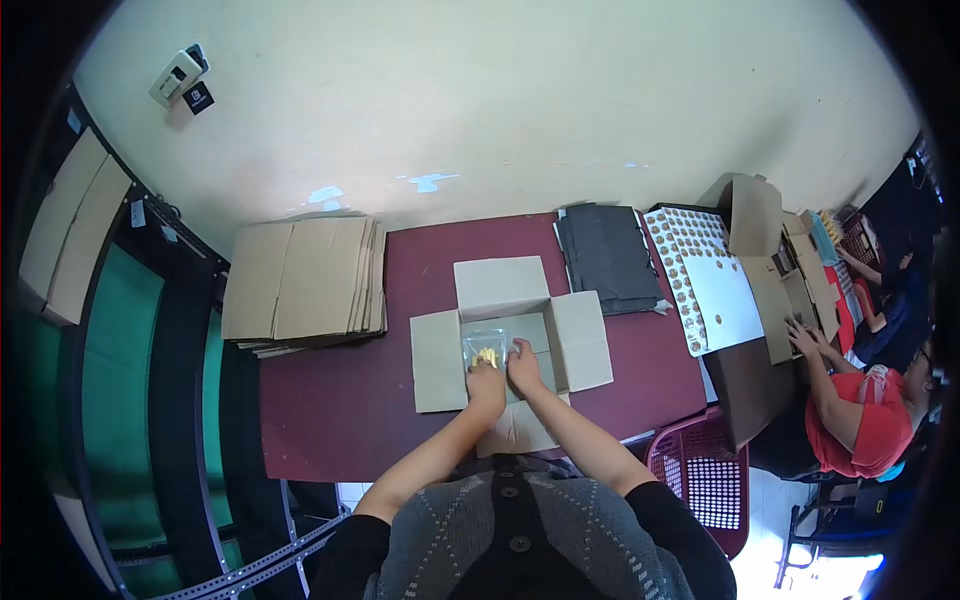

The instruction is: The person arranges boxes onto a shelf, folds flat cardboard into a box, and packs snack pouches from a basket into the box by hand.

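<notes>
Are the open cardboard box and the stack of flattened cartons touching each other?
Apart. In the head view, a strip of dark red tabletop shows between the flattened cartons and the left flap of the open box.

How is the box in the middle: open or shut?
Open: flaps spread out around the box, left hand and right hand inside.

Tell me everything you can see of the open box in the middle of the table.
The open box looks like plain cardboard, pale brown. It sits upright on the dark red table, its four flaps folded outward, the near one partly hidden by the forearms. Inside, toward the left, is a clear bag with yellow pieces. The left hand is at the bag; the right hand reaches in beside it.
</notes>
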`<state>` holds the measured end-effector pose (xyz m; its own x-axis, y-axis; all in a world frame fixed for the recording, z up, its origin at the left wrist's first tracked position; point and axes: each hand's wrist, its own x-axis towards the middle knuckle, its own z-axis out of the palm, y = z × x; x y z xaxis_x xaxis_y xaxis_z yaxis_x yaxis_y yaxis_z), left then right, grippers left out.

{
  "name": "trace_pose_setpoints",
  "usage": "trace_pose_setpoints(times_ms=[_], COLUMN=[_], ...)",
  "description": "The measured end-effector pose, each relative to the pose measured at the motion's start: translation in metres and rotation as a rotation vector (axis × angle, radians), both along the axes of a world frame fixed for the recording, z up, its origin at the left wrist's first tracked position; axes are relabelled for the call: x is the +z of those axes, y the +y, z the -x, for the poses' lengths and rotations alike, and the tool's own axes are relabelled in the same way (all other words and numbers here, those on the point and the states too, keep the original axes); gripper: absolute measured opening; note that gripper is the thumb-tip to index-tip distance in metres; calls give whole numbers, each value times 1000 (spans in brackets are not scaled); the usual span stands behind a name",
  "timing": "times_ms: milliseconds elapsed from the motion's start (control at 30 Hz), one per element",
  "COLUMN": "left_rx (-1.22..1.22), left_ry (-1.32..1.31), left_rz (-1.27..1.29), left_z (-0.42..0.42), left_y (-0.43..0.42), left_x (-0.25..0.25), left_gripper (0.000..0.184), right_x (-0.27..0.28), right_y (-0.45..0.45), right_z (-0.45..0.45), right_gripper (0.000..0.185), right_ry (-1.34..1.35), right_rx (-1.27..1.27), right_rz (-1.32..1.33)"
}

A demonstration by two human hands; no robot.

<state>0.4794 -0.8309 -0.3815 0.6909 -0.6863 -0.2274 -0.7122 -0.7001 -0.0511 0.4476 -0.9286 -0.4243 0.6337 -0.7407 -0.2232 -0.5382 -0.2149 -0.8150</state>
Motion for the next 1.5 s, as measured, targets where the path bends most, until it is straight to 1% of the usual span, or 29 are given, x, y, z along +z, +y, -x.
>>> trace_pose_setpoints(times_ms=[33,100,133,233,267,300,367,433,500,533,633,667,700,767,800,833,933,1000,1133,1200,1233,1300,1333,1367,1400,1467,1500], left_rx=[-1,17,-22,-34,-29,-50,-10,-29,-36,-2,-23,29,22,-48,-99,-102,-109,-64,-35,-11,-10,-42,-45,-62,-80,-69,-55], left_ry=[0,29,-6,60,73,70,52,66,42,80,64,125,126,48,40,40,85,164,248,240,241,355,356,355,354,354,355], left_rz=[1,40,57,41,54,50,89,103,85,123,153,129,130,233,368,366,302,224,206,311,309,356,356,351,347,338,329], left_z=[0,-1,0,2,0,-1,-1,-1,0,0,-1,0,0,0,0,0,-1,-2,0,2,1,-3,-7,-12,-14,-14,-13], left_y=[0,0,3,5,4,4,4,4,4,4,5,4,4,8,11,12,13,11,10,10,10,11,11,10,10,9,9], left_x=[0,0,1,18,12,7,-3,2,4,2,1,1,0,-3,-1,2,9,14,21,20,19,14,1,-14,-17,-24,-17], left_gripper=[33,34,36,38,39,39,37,35,34,36,38,42,42,47,53,53,57,61,61,60,60,60,60,71,82,82,82], right_x=[2,-2,-7,-18,-21,-19,-14,-16,-10,-5,-1,-2,0,4,7,10,12,11,5,-2,-5,-9,-9,-8,-10,-12,-12], right_y=[-1,1,1,0,1,2,3,6,6,7,6,6,6,7,7,7,7,7,8,9,8,7,7,7,6,7,7], right_z=[0,0,1,-3,-2,-1,0,0,-1,0,2,0,0,2,1,2,3,2,1,-1,0,2,2,2,1,1,1], right_gripper=[38,37,35,35,37,37,40,43,45,47,49,49,49,49,49,49,51,52,51,43,43,40,40,40,40,41,41], right_ry=[-7,-16,-26,-40,-75,-79,-41,-43,-26,22,23,46,46,50,56,55,76,39,63,41,41,-20,-20,-7,5,2,1], right_rx=[-7,6,21,2,-12,-34,12,16,42,50,72,70,63,88,83,81,115,126,113,87,88,75,72,76,81,79,81], right_rz=[-81,-35,9,25,9,6,-4,17,-38,-56,-95,-100,-98,-90,-106,-108,-149,-168,-147,-51,-53,11,12,-9,-29,-22,-16])
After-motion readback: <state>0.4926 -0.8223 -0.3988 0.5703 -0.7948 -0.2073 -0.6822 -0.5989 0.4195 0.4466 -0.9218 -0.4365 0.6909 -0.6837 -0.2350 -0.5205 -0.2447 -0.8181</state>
